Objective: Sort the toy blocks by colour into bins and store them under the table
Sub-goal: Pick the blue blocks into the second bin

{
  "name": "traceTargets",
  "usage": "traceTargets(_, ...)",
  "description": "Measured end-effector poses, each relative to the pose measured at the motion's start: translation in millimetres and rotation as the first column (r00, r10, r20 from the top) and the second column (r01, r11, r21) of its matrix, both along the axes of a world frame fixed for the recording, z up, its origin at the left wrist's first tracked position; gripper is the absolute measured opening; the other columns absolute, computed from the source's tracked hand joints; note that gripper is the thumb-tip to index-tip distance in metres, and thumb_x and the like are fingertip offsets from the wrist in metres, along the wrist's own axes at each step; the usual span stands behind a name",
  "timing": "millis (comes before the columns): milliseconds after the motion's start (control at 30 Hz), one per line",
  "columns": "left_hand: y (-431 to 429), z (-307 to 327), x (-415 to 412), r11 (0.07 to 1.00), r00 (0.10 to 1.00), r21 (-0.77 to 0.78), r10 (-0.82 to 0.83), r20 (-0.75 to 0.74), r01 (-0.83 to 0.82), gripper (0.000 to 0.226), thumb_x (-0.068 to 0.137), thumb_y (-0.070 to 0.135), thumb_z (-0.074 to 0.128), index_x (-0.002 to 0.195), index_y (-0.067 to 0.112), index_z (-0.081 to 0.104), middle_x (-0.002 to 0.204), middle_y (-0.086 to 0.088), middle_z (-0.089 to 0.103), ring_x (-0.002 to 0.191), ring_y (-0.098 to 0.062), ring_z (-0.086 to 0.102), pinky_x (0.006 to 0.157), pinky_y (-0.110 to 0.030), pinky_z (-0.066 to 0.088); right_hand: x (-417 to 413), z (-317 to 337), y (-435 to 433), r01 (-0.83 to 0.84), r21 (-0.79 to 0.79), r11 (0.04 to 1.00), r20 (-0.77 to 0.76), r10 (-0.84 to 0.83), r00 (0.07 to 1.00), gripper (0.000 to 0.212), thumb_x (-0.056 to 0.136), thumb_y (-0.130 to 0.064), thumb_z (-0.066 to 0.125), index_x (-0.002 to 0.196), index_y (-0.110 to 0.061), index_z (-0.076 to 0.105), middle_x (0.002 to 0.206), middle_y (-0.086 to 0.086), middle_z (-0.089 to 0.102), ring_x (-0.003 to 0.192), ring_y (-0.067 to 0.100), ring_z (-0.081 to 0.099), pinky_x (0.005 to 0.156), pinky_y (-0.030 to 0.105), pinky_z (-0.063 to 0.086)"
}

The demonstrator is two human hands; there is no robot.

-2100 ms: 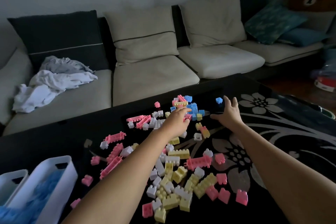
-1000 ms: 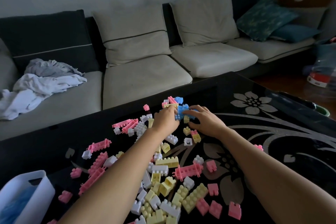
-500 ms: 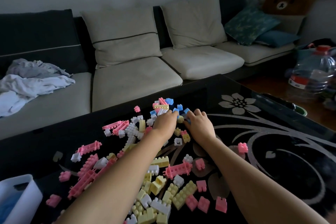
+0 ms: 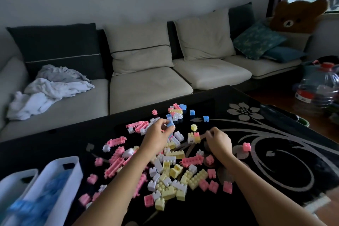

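A person's left hand (image 4: 158, 135) pinches a small sky-blue plastic studded brick (image 4: 170, 124), tilted, its long axis running toward 1 o'clock, above the black glass floral-patterned table (image 4: 275, 161). The right hand (image 4: 218, 140) curls loosely closed; whether it holds anything cannot be told. Light, rigid and slick, the brick seems best gripped by its flat sides. The white plastic bin (image 4: 60, 174) of blue blocks waits at 8 o'clock.

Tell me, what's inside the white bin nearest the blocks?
The white bin holds blue blocks, blurred here. Its walls cover the bottom, so I cannot tell how many there are or whether anything else lies underneath.
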State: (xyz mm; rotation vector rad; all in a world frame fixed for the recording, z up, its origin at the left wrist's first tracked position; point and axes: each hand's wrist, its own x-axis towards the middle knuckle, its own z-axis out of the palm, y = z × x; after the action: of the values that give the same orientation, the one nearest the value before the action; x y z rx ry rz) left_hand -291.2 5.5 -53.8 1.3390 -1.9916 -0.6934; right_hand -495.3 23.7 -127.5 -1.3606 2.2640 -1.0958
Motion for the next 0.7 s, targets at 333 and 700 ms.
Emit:
traceTargets(333, 87, 26, 193, 0.976, 0.97, 0.015, 0.214, 0.115, -0.217, 0.01, 0.087, 0.023, 0.065, 0.095, 0.023, 0.059, 0.085, 0.004, 0.066, 0.07, 0.0, 0.06, 0.068, -0.023, 0.045, 123, 90, 10, -0.33, -0.113, 0.937, 0.949, 0.2, 0.245, 0.037, 0.095, -0.038, 0.048, 0.074, -0.01, 0.056, 0.063, 0.004, 0.057, 0.043, 0.009, 0.043, 0.034, 0.015, 0.028)
traceTargets(700, 141, 23, 288, 0.912, 0.822, 0.104, 0.303, 0.482, -0.397, 0.018, 0.09, 0.028, 0.062, 0.106, 0.021, 0.056, 0.094, -0.001, 0.065, 0.085, -0.016, 0.062, 0.076, -0.029, 0.05, 324, 123, 30, -0.763, -0.016, 0.646, 0.971, 0.191, 0.141, 0.03, 0.099, -0.028, 0.044, 0.11, -0.001, 0.05, 0.097, 0.016, 0.053, 0.093, 0.028, 0.058, 0.092, 0.039, 0.05)
